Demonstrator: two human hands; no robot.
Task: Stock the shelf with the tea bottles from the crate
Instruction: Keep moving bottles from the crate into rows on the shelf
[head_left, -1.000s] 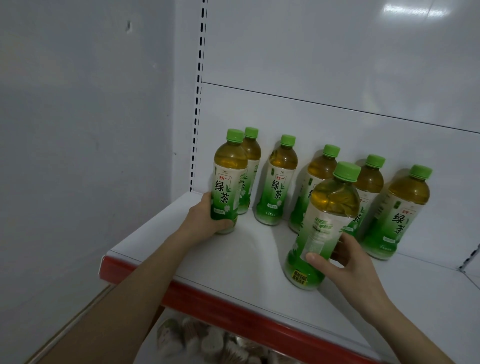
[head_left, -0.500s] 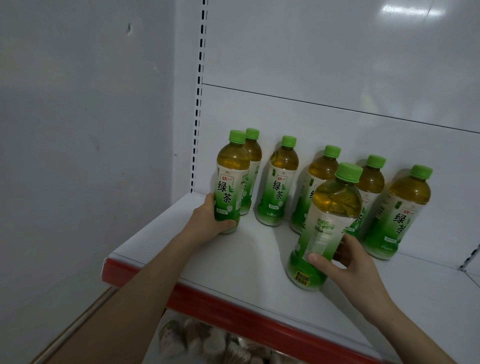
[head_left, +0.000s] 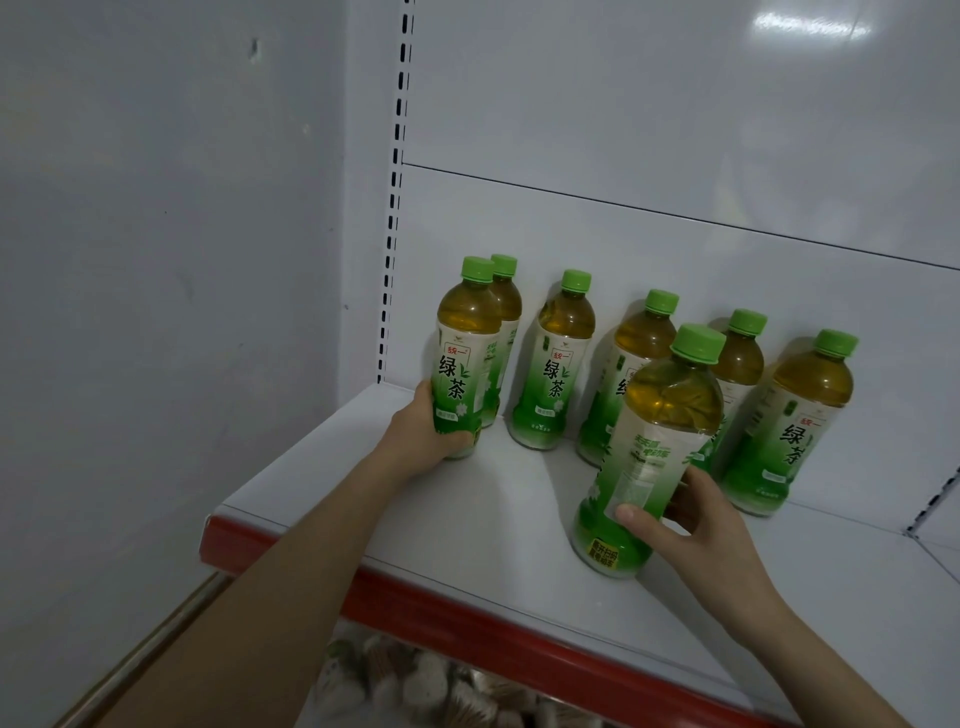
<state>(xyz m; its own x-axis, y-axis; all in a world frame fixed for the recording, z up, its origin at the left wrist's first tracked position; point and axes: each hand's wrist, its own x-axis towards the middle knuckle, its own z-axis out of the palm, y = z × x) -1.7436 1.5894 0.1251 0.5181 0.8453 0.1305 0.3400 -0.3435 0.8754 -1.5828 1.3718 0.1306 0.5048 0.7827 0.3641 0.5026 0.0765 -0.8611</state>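
Several green-capped tea bottles stand on a white shelf (head_left: 498, 499) with a red front strip. My left hand (head_left: 423, 428) grips the base of the leftmost front bottle (head_left: 462, 353), which stands just in front of another bottle (head_left: 506, 312). My right hand (head_left: 691, 525) wraps the lower half of the nearest bottle (head_left: 654, 447), standing toward the shelf's front, its label back facing me. Behind it, bottles line the back panel: one (head_left: 556, 364), one (head_left: 631, 364), one (head_left: 740, 353) and one (head_left: 795, 421) at the right. The crate is out of view.
A grey wall (head_left: 166, 260) closes off the left side beside the slotted shelf upright (head_left: 395, 197). Below the red strip (head_left: 519, 639), a lower level holds pale wrapped goods (head_left: 415, 686). Bare shelf surface lies at the front and to the right (head_left: 857, 587).
Both hands stay on their bottles. The left bottle has shifted slightly back toward the rear row. The right bottle has barely moved.
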